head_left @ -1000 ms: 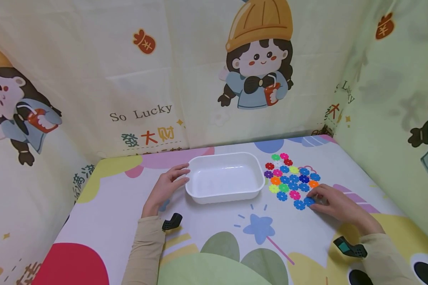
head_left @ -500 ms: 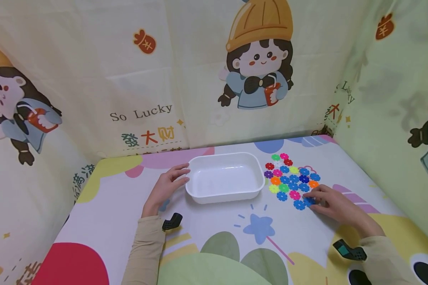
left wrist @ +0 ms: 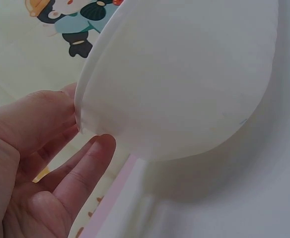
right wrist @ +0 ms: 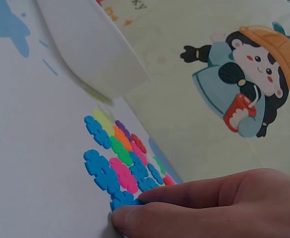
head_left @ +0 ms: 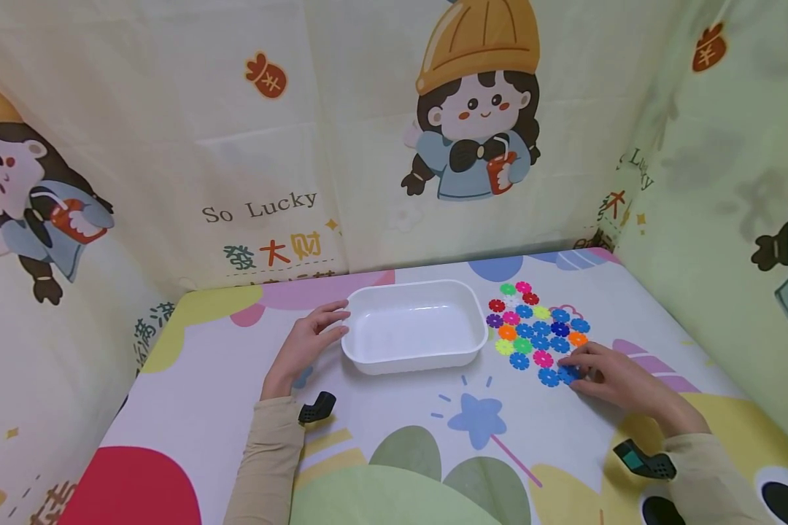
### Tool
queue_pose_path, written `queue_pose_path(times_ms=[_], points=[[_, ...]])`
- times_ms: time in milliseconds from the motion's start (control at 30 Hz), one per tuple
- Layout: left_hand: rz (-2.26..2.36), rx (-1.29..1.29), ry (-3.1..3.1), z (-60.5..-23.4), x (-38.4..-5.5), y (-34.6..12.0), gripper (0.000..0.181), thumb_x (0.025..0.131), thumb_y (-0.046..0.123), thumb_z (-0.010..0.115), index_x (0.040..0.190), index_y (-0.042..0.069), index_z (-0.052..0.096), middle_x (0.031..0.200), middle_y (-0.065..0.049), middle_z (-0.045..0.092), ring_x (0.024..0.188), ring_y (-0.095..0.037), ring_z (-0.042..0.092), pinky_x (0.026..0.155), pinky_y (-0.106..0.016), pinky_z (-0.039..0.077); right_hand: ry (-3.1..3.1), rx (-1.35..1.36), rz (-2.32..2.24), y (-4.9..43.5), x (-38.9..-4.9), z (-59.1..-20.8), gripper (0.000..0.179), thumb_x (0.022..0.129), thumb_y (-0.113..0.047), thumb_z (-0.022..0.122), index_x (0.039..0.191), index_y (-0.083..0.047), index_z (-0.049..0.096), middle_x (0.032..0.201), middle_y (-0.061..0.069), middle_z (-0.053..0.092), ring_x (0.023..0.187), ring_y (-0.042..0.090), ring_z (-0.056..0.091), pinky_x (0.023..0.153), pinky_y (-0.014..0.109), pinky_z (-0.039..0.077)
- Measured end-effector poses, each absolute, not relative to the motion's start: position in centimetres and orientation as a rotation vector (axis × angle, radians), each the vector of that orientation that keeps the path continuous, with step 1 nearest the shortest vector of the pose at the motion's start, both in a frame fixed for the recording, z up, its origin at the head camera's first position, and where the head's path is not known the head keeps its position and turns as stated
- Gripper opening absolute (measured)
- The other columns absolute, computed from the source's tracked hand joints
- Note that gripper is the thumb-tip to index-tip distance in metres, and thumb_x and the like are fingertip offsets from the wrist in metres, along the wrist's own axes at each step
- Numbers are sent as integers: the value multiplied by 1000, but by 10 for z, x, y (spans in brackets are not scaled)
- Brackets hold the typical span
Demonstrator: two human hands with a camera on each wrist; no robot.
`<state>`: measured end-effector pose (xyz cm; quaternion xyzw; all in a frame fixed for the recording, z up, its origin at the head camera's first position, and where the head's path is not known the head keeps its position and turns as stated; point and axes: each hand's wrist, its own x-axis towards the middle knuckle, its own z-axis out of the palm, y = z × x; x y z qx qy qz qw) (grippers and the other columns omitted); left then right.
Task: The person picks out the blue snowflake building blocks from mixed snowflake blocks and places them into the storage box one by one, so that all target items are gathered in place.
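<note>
A white rectangular plastic tray [head_left: 415,362] stands in the middle of the table, nothing inside it. My left hand [head_left: 306,348] rests its fingertips against the tray's left end; in the left wrist view the fingers [left wrist: 88,171] touch just under the rim. To the right of the tray lies a loose cluster of flower-shaped plastic discs in several colours. At its near edge my right hand [head_left: 620,375] pinches a blue flower disc [right wrist: 124,199] between thumb and index finger, low over the tabletop. Another blue disc [head_left: 549,377] lies just left of it, beside a pink one [head_left: 543,358].
Remaining discs, such as a green one [head_left: 522,345] and an orange one [head_left: 577,339], lie flat between the tray and the right hand. A patterned cloth [head_left: 368,408] covers the table. Printed curtains [head_left: 368,146] hang behind and at both sides.
My right index finger has shifted slightly left over the blue disc. The blue disc beside it has slid a little left. The left hand and tray have stayed in place.
</note>
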<state>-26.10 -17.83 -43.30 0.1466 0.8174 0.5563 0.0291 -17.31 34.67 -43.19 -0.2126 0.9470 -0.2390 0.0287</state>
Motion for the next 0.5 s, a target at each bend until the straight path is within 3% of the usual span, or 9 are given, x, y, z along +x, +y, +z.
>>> queue_pose_path(times_ms=[333,500], points=[[1697,460,2516,-406,-243,-170,36,94,10,65,126,-6,61,147,-14,45,141,-32,33,113,-52,31,2942,-674,-701,347,-173,-434,34,83,-25,79,114,-12,72,104,-1,63,89,15,58,71,21,53],[1704,458,2512,-406,-244,-170,36,94,11,66,126,-5,62,148,-13,45,141,-31,33,113,-51,31,2979,-681,-684,346,-172,-436,32,82,-23,80,112,-14,73,102,-1,62,84,10,56,66,20,52]])
